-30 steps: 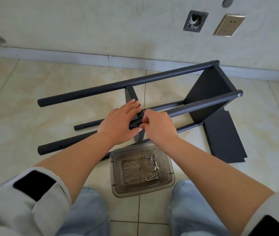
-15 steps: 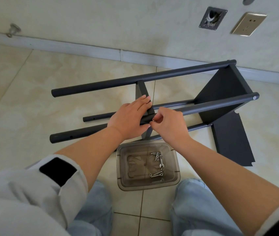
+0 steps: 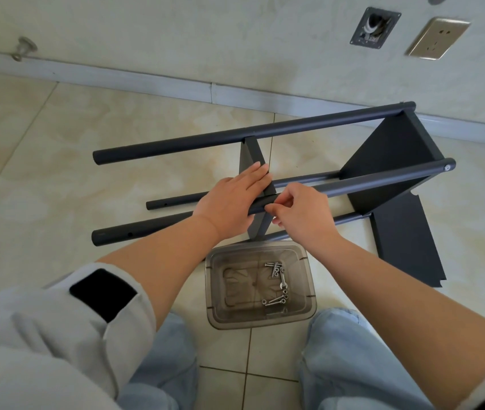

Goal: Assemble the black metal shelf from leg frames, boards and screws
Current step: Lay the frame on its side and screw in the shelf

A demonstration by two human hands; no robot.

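The black metal shelf (image 3: pixel 389 155) lies on its side on the tiled floor, its long leg tubes running left to right. One board is fixed at the right end. A middle board (image 3: pixel 253 156) stands between the tubes. My left hand (image 3: pixel 232 199) lies with straight fingers against the middle board and the near upper leg tube (image 3: pixel 368 180). My right hand (image 3: pixel 300 211) pinches something small at that tube where the board meets it; the item is hidden by my fingers. A loose black board (image 3: pixel 404 244) lies flat on the floor at the right.
A smoky clear plastic tray (image 3: pixel 214 291) with several screws (image 3: pixel 278 279) sits on the floor between my knees. The wall with a skirting board runs behind the shelf, with a socket (image 3: pixel 438 38) and a wall plate (image 3: pixel 374 28) above it.
The view has shifted slightly left and down, so the shelf appears further right. Both hands stay at the same joint on the near leg tube; my right fingers have shifted slightly.
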